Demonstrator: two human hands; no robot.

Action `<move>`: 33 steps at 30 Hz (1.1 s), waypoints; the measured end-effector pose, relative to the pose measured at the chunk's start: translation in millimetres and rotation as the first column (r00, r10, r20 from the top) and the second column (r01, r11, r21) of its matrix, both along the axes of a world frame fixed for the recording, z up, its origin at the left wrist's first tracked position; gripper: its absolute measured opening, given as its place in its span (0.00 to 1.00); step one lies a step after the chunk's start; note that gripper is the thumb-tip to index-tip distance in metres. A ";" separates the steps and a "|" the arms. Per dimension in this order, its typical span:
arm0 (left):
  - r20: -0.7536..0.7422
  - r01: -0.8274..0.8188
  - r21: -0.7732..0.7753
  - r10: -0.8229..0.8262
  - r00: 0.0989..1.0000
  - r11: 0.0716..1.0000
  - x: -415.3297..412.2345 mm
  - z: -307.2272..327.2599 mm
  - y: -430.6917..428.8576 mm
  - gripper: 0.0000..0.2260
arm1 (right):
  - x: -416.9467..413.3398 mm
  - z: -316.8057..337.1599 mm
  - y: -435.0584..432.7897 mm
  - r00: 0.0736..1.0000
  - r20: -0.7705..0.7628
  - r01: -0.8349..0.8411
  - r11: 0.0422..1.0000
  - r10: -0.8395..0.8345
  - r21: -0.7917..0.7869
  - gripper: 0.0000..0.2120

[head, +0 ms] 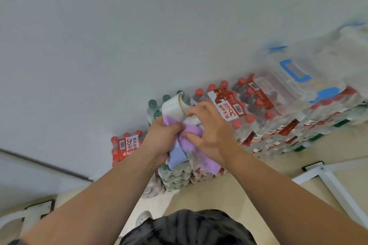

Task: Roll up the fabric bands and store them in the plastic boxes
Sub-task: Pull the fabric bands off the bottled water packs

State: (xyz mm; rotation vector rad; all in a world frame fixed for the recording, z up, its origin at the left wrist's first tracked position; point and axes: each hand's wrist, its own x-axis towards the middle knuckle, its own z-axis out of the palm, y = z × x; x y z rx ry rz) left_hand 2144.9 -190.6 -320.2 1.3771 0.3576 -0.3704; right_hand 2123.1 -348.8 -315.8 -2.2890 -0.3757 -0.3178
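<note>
Both of my hands hold a bundle of fabric bands in mid-air, in front of stacked bottle packs. My left hand (164, 137) is clenched around the purple band (192, 132) and a light blue band (178, 156). My right hand (210, 129) pinches the purple band and a white band (173, 108) that curls up above the fingers. A purple end hangs down below my right wrist. Clear plastic boxes (298, 77) with blue latches sit on top of the bottle packs at the right, an arm's length from my hands.
Shrink-wrapped packs of water bottles (258, 117) with red and green caps are stacked against a plain wall (119, 45). A smaller red pack (125, 149) stands at the left. White metal frame legs (326, 179) show at the lower right and left. Beige floor lies below.
</note>
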 end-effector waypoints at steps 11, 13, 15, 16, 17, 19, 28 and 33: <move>-0.204 0.008 -0.278 -0.068 0.977 0.960 27.6 11.4 -58.2 0.21 | 33.5 -24.7 -58.1 0.978 -0.199 0.085 0.989 -0.059 0.123 0.12; -0.247 -0.034 -0.245 -0.028 0.969 0.969 40.6 8.9 -62.8 0.19 | 41.3 -23.2 -61.6 0.977 -0.203 0.086 0.993 -0.069 0.078 0.13; -0.218 -0.055 -0.182 0.014 0.976 0.982 55.2 6.1 -66.7 0.13 | 47.6 -21.2 -62.6 0.976 -0.199 0.089 0.996 -0.087 0.004 0.16; -0.200 -0.052 -0.160 0.019 0.980 0.986 62.4 6.2 -69.5 0.10 | 49.8 -20.3 -62.7 0.975 -0.193 0.104 0.994 -0.109 -0.034 0.18; -0.183 -0.041 -0.140 0.015 0.983 0.989 69.4 6.1 -72.4 0.08 | 51.6 -20.1 -63.0 0.975 -0.177 0.126 0.990 -0.135 -0.063 0.19; -0.174 -0.010 -0.113 -0.010 0.985 0.994 81.9 2.7 -78.2 0.06 | 55.7 -21.9 -64.2 0.973 -0.136 0.175 0.981 -0.185 -0.081 0.18; -0.393 -0.029 -0.290 -0.091 0.915 0.957 111.8 -10.0 -99.4 0.11 | 58.8 -12.2 -80.8 0.905 -0.356 0.299 0.944 -0.234 0.140 0.05; -0.458 -0.101 -0.243 -0.023 0.888 0.965 125.4 -29.8 -103.7 0.10 | 47.2 -7.4 -92.1 0.896 -0.430 0.243 0.935 -0.113 0.260 0.10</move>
